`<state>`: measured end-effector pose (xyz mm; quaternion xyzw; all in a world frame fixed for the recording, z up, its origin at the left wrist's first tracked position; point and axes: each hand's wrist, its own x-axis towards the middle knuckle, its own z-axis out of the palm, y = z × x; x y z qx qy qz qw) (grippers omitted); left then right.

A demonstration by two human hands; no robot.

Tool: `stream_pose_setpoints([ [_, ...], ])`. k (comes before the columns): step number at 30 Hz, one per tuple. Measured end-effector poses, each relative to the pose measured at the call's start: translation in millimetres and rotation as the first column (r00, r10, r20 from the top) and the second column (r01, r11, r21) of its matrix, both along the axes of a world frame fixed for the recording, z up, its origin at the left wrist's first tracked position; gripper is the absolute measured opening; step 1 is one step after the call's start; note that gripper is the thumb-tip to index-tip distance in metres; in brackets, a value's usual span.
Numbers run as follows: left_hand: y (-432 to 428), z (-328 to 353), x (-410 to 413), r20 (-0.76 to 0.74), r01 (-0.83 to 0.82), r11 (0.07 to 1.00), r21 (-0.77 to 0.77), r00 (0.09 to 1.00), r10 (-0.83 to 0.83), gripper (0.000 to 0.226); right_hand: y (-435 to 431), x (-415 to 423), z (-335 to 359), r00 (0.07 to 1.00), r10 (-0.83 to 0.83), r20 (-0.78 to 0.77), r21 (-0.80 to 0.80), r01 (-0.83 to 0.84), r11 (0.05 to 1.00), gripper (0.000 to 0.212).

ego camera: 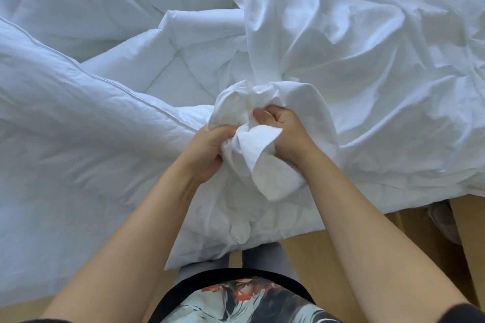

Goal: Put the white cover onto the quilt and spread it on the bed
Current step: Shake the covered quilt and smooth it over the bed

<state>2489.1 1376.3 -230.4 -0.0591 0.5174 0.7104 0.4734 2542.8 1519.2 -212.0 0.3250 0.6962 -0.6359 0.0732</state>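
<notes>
Past a floral-print garment (236,299), fingers (225,130) of the left hand (207,151) and right hand (287,135) clench a bunched corner of the thin crumpled white cover (262,151) at the bed's near edge. The padded stitched white quilt (173,65) lies beside it. They are probably seating a quilt corner; next, hold firm and shake the cover down.

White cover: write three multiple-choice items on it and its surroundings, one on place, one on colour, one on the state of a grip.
1. Where is the bunched part of the white cover?
A. On a chair
B. Between both grips
C. On a shelf

2. What colour is the floor?
A. Tan
B. Black
C. Green

3. What is the left grip doing?
A. Lying flat
B. Clutching fabric
C. Hanging idle

Key: B, the left grip and right grip hold the wad from either side. A, tan floor shows below the bed's edge. B, its fingers curl round the cloth.
</notes>
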Motion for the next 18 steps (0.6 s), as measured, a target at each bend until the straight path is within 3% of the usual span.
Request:
stream_pose_setpoints([
  [2,4,3,0,0.009,-0.013,1.000,-0.013,1.000,0.013,0.034,-1,10,-7,0.994,-0.098,-0.056,0.220,0.108,0.969,0.015],
  [4,10,10,-1,-0.008,-0.049,0.996,-0.072,0.999,0.049,0.014,-9,25,-8,0.955,-0.235,-0.179,0.380,0.287,0.879,0.024],
  [5,14,15,-1,-0.031,-0.053,0.992,-0.118,0.998,0.050,0.008,-16,33,-5,0.944,-0.254,-0.210,0.370,0.317,0.873,0.026],
  [9,25,23,4,-0.110,-0.045,0.972,-0.229,0.994,0.020,0.028,-38,52,-6,0.974,-0.153,-0.165,0.310,0.199,0.930,0.023],
  [18,21,14,6,-0.224,-0.067,0.963,-0.262,0.975,0.007,0.009,12,32,-11,0.980,-0.107,-0.167,0.486,0.177,0.856,0.046],
])
